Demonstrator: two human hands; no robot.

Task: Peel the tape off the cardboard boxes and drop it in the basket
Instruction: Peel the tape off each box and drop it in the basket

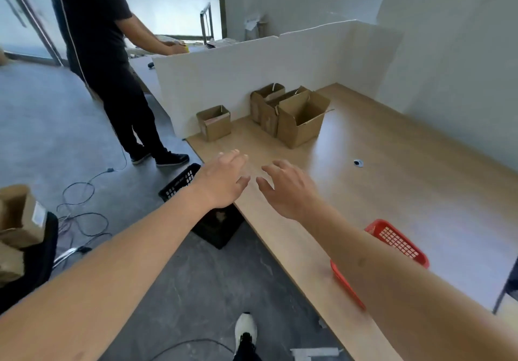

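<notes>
Several open cardboard boxes stand at the far end of the wooden table (392, 181), against a white partition: a small one (214, 122) on the left, a large one (301, 121) in front and others (266, 100) behind it. My left hand (224, 181) and my right hand (286, 187) reach forward over the table's near left part, fingers spread, holding nothing, well short of the boxes. A red basket (398, 241) sits on the table near me, partly hidden by my right forearm.
A black crate (179, 182) stands on the floor by the table's left edge, under my left hand. A person in black (112, 66) stands to the left behind the partition (238, 75). Cables lie on the floor; a chair with boxes (19, 234) is at far left.
</notes>
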